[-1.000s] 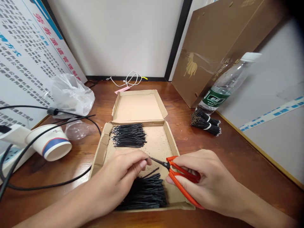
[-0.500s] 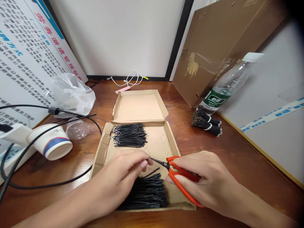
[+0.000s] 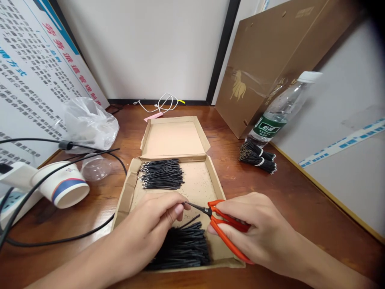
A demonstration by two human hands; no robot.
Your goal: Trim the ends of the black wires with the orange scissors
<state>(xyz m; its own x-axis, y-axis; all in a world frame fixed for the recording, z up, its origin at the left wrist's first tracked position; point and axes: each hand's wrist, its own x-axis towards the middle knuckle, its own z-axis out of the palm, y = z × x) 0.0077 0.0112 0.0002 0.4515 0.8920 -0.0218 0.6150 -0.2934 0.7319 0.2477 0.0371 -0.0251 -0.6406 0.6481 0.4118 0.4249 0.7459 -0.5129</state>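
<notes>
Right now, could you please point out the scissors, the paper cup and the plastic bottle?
Scissors (image 3: 207, 210): head view, on the dark pivot.
Paper cup (image 3: 59, 179): head view, on its white side.
Plastic bottle (image 3: 268, 127): head view, on its label.

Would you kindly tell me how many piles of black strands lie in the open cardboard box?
2: the far pile, at the far left of the box, and the near pile, at its near end, partly behind the left hand, which may hide more.

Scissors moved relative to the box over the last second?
No, not visibly: the scissors keep the same place and angle against the box; the whole view has just shifted slightly.
</notes>
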